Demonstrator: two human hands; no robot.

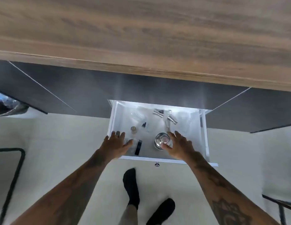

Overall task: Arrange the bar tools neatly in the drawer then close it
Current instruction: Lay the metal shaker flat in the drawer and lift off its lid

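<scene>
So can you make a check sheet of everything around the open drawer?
Surface: wooden countertop bare; white drawer open below it.
Job's things: steel shaker, two steel jiggers, small bottle, flat black item and clear glassware lie scattered.
Clutter: nothing seen.
Hands: left hand and right hand open, fingers spread over the drawer.
Cables: nothing seen.
Surroundings: dark cabinet fronts, pale floor, socked feet.

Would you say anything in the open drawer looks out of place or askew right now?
Yes: the metal jiggers at the back of the drawer lie crossed at angles, and the black tool near the front sits slanted rather than squared up.
</scene>
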